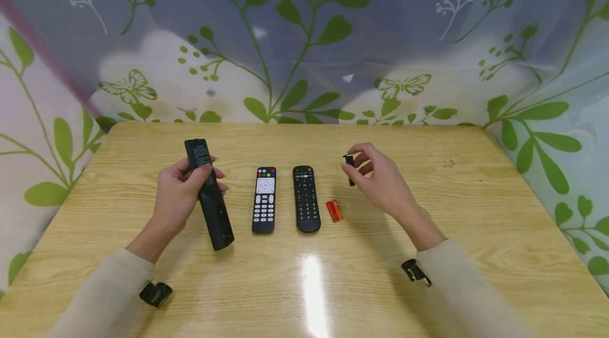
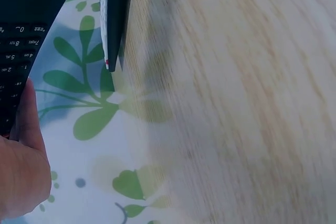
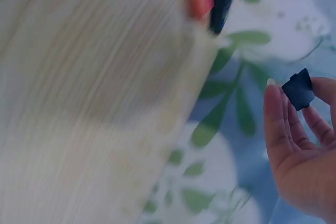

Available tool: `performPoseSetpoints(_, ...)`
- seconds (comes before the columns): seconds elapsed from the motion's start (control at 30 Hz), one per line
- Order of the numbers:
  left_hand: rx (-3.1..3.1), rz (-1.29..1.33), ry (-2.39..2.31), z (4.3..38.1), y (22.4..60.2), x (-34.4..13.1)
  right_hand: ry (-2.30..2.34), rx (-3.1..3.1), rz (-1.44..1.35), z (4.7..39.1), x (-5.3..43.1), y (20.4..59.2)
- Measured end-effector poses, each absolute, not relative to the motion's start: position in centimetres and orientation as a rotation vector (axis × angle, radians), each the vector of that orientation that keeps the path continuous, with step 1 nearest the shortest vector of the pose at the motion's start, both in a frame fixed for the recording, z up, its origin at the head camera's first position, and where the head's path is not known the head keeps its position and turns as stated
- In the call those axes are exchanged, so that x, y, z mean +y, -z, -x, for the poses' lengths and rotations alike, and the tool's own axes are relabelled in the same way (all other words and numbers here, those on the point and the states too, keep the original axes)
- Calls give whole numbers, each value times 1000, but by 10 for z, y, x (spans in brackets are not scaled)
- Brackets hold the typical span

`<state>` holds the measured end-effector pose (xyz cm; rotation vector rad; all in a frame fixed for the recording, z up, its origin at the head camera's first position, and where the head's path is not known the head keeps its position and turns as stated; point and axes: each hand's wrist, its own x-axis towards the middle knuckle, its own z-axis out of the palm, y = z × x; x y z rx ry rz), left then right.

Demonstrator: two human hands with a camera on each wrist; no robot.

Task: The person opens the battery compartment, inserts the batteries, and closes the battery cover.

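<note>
My left hand (image 1: 173,192) grips a black remote control (image 1: 218,224), thumb across its back, which faces up in the head view. Its number keys show in the left wrist view, on the side turned away from me. Between thumb and fingers, my right hand (image 1: 380,182) pinches a small black battery cover (image 3: 298,90), held above the table right of the batteries. Two red and orange batteries (image 1: 334,211) lie side by side on the table, nearest the right hand.
Between the hands lie a remote with white buttons (image 1: 264,216) and a second black remote (image 1: 307,206), both keys up. They rest on a wooden table (image 1: 266,285). A leaf-patterned cloth (image 1: 304,63) hangs behind the table's far edge.
</note>
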<state>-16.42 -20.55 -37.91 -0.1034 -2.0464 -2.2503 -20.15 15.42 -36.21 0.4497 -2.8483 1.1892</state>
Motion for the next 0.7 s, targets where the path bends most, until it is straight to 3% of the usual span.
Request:
performPoseSetpoints(0.4, -2070, 50, 2213, 163, 385, -208, -761, -3097, -263, 215, 240, 377)
performPoseSetpoints(0.7, -2064, 52, 2217, 163, 385, -206, -561, -3210, -160, 215, 270, 388)
